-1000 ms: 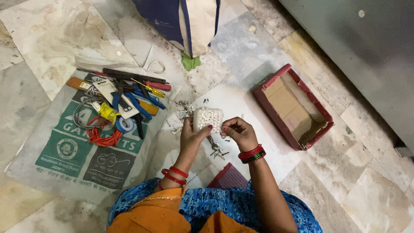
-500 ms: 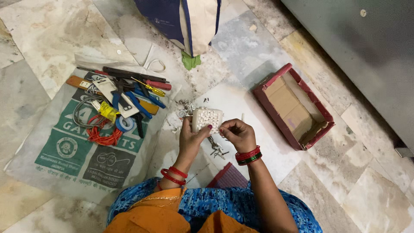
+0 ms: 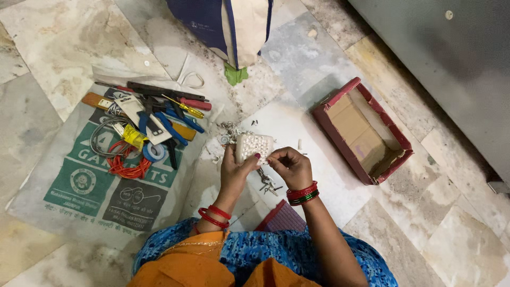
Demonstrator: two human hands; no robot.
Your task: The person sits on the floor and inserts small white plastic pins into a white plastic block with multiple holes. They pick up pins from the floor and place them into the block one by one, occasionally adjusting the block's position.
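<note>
Hands meet over the floor, near the middle of the view; the left hand [image 3: 235,169] has its grip clenched around a small white block [image 3: 254,146] dotted with rows of tiny holes, thumb across the near edge, holding it up just above the white sheet [image 3: 297,127] spread on the floor [image 3: 64,37]; the right hand [image 3: 289,166] sits just right of the block with its fingertips pinched together at the block's right edge, though whether that grip grasps some tiny piece I cannot tell; red bangles [image 3: 215,214] ring the left wrist and red and green bangles [image 3: 301,193] the right.

Under the hands, small metal screws [image 3: 267,184] lie scattered on the sheet, and a further cluster of small bits [image 3: 229,131] sits just beyond the block on the far side; to the right, well apart from the hands, stands an open red cardboard box [image 3: 364,130], its brown inside bare; to the left, a printed sack [image 3: 85,180] lies flat on the floor and carries a heap of tools: blue-handled pliers [image 3: 172,125], a screwdriver with a red handle [image 3: 194,104], a roll of blue tape [image 3: 154,153], a coil of orange wire [image 3: 126,166] and a grey cable [image 3: 103,139]; at the far edge a blue and cream bag [image 3: 226,26] stands upright; a grey metal panel [image 3: 451,64] fills the far right corner.
</note>
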